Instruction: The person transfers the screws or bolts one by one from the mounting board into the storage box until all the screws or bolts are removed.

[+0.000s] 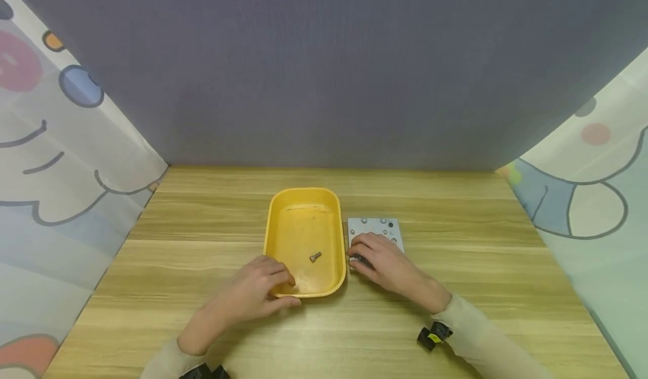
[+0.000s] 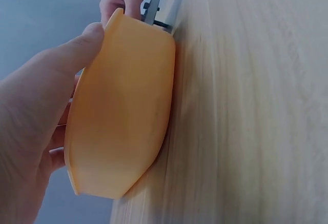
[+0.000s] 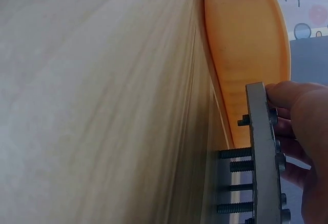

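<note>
Wood table (image 1: 212, 221): left grip (image 1: 255, 289) curled over yellow tray (image 1: 304, 230); right grip (image 1: 386, 265) pinching screw (image 3: 273, 116) on plate (image 1: 373, 225)

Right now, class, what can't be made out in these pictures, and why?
Head: part of the metal plate, covered by the right hand.
Head: any thread on the loose bolt, too small.
Left wrist: the inside of the yellow tray, hidden by its wall.
Right wrist: one end of the plate, cut off by the bottom edge.

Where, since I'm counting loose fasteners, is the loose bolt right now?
In the head view, the loose bolt lies inside the yellow tray, slightly right of its middle toward the near end, between the left hand and the metal plate.
</note>
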The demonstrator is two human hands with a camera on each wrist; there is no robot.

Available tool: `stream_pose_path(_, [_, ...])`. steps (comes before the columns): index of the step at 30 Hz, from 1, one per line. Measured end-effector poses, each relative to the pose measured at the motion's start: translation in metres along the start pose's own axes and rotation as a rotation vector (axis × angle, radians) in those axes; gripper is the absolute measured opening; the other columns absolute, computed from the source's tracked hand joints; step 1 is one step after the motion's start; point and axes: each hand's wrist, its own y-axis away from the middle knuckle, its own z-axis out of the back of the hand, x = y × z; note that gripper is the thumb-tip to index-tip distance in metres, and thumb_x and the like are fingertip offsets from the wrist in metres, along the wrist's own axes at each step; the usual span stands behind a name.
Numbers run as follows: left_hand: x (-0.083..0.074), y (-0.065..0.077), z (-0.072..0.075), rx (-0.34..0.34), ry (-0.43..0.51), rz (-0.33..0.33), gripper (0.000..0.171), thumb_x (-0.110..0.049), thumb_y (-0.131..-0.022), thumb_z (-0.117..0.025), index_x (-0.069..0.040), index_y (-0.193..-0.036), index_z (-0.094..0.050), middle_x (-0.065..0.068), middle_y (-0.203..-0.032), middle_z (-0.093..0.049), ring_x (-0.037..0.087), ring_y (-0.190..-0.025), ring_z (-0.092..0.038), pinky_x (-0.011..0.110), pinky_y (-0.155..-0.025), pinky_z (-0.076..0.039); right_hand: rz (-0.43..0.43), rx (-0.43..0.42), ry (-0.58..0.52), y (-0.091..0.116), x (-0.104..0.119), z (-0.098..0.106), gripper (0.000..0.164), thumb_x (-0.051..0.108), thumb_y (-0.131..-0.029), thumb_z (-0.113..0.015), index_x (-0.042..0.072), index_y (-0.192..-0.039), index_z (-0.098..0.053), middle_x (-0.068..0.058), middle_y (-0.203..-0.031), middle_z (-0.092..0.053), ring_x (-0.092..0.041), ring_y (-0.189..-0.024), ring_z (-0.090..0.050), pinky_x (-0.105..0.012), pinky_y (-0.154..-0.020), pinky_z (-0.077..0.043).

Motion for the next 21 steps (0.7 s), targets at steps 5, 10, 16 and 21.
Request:
stream_pose_path(5, [-0.0017, -0.0003, -0.0032, 0.026, -0.009, -0.007, 0.03, -0.053, -0.091, -0.074, -0.024, -0.093, -0.073, -0.015, -0.091, -0.067, 0.005, -0.086, -0.061, 0.035, -0.089, -0.052, -0.019, 0.009, 0.001, 0.0001, -0.0003, -0.0004, 0.017, 0.023, -0.095, -0.075, 0.016, -0.11, -0.072, 0.003, -0.112, -0.067, -0.016, -0.108, -0.062, -0.039, -0.096, -0.051])
stream_pose_path(10, [-0.0022, -0.0017, -0.0062, 0.004, -0.019, -0.033, 0.026, -0.051, -0.089, -0.076, -0.026, -0.089, -0.072, -0.017, -0.086, -0.065, 0.004, -0.082, -0.059, 0.031, -0.085, -0.051, -0.024, 0.004, -0.002, 0.0, -0.0008, -0.0011, 0.018, 0.023, -0.094, -0.075, 0.016, -0.11, -0.072, 0.003, -0.112, -0.068, -0.016, -0.107, -0.063, -0.039, -0.095, -0.052])
stream_pose_path(16, [-0.0017, -0.0036, -0.0081, 0.001, -0.016, -0.064, 0.02, -0.044, -0.089, -0.079, -0.026, -0.083, -0.072, -0.018, -0.082, -0.063, 0.003, -0.079, -0.058, 0.029, -0.082, -0.048, -0.03, -0.022, 0.008, 0.0008, -0.0017, -0.0004, 0.019, 0.024, -0.092, -0.078, 0.016, -0.105, -0.067, 0.001, -0.11, -0.068, -0.017, -0.103, -0.063, -0.04, -0.092, -0.053])
stream_pose_path(21, [-0.0019, -0.0048, -0.0095, 0.036, -0.04, -0.067, 0.02, -0.042, -0.09, -0.078, -0.025, -0.083, -0.071, -0.017, -0.079, -0.062, 0.003, -0.074, -0.056, 0.029, -0.078, -0.048, -0.027, -0.045, 0.026, 0.002, -0.0034, 0.0008, 0.02, 0.025, -0.089, -0.08, 0.015, -0.099, -0.066, 0.001, -0.106, -0.066, -0.016, -0.098, -0.062, -0.039, -0.088, -0.053])
